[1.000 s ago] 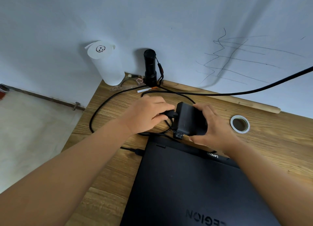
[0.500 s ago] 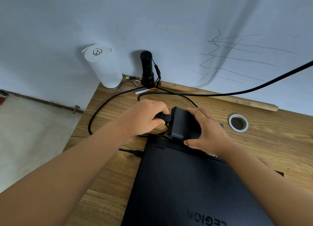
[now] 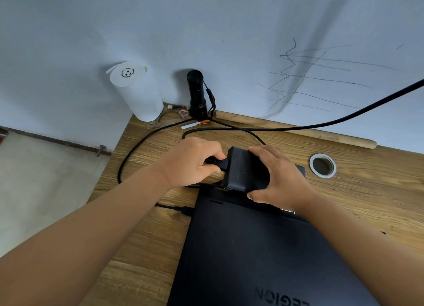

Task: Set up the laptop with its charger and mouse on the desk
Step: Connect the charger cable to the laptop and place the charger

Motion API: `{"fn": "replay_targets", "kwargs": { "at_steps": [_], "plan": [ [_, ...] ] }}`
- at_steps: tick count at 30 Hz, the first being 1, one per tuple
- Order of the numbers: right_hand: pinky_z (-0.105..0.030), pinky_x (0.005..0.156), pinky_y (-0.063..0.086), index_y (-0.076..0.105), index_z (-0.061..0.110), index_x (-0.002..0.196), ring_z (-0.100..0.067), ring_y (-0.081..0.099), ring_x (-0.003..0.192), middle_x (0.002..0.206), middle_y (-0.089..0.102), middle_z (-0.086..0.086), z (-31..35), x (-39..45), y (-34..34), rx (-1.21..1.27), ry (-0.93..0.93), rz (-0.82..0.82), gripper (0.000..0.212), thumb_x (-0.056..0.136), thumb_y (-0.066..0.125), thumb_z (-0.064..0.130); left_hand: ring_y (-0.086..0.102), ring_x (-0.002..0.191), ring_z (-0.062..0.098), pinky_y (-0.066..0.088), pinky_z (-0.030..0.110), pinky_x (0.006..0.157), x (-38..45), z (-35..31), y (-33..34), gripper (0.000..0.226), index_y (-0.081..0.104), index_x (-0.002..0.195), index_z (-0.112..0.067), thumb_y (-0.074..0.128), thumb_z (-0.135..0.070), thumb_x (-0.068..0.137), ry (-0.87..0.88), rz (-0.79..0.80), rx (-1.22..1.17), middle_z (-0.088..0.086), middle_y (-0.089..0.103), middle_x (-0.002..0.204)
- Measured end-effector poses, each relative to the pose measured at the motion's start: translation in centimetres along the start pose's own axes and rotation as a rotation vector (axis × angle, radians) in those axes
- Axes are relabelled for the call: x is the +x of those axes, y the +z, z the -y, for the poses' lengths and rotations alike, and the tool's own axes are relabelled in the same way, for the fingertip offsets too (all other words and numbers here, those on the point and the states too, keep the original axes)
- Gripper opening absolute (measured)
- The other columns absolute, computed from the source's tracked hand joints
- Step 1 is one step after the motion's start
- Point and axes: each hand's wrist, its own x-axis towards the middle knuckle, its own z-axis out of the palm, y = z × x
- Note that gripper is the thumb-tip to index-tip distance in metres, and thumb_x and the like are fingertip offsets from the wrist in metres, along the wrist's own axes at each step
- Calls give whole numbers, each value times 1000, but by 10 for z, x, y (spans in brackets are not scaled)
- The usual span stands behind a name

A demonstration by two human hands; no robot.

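Note:
A closed black laptop (image 3: 259, 255) lies on the wooden desk (image 3: 358, 191) in front of me. Just behind its rear edge my right hand (image 3: 280, 177) grips the black charger brick (image 3: 243, 170). My left hand (image 3: 195, 163) pinches the black power plug (image 3: 218, 162) at the brick's left end. A black cable (image 3: 142, 143) loops across the desk to the left, and another plug (image 3: 183, 210) sits in the laptop's left side. No mouse is in view.
A white paper roll (image 3: 137, 94) and a black flashlight (image 3: 196, 94) stand at the back against the wall. A thick black cable (image 3: 344, 120) runs up to the right. A round cable hole (image 3: 323, 165) is right of my hands. The desk's left edge drops to the floor.
Both hands and the charger brick have shifted slightly left and toward the laptop's rear edge. The brick has been lowered and turned a little, with the plug still at its left end.

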Motion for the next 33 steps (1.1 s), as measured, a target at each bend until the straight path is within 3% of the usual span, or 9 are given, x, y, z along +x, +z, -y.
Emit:
{"fn": "replay_targets", "kwargs": {
  "at_steps": [5,12,17,19,21,25,29,33],
  "plan": [
    [-40,103,37,39,17,135,-18,39,121,131,44,1,5,4,-2,0,-13,-30,88,57,80,29,64,96,11,55,32,84,1,5,2,24,67,98,-14,73,-9,75,-73,-68,-176,-3,68,100],
    [-34,99,37,41,16,132,-18,40,117,126,46,0,4,9,-7,-47,-38,-31,87,55,80,29,65,88,22,55,39,78,3,7,5,21,67,97,-9,72,-12,77,81,-99,21,7,72,94],
    [-34,101,35,40,17,135,-19,38,120,128,45,-1,1,13,-6,-95,-44,-26,88,57,78,33,64,86,23,54,39,76,3,16,13,23,65,99,-9,72,-14,77,68,-100,59,7,71,91],
    [-33,104,31,37,18,136,-19,36,122,130,43,1,-2,17,-2,-146,-27,0,89,58,77,37,62,90,26,50,36,85,6,20,20,25,65,100,-9,72,-16,77,62,-115,131,7,71,87],
    [-33,104,27,35,18,137,-19,35,124,132,42,1,-3,24,3,-172,9,12,90,59,75,38,62,101,27,35,34,99,9,24,27,28,65,103,-11,72,-17,76,49,-167,191,6,72,98],
    [-37,107,29,33,17,139,-24,34,126,135,41,-2,-7,40,8,-158,92,-11,90,60,74,32,44,130,23,16,47,114,14,36,33,47,52,126,-18,66,-20,81,-10,-220,365,4,53,136],
    [-40,110,30,29,16,142,-26,32,129,139,39,-5,-6,60,9,-217,68,-9,93,62,74,30,34,137,25,13,45,115,11,41,39,49,46,131,-15,60,-19,85,-92,-226,373,7,45,143],
    [-40,109,30,27,15,143,-27,32,129,140,39,-7,-4,75,12,-263,40,24,94,63,74,32,36,135,29,19,46,113,1,43,47,48,50,128,-12,63,-16,83,-102,-223,375,12,46,141]
  ]
}}
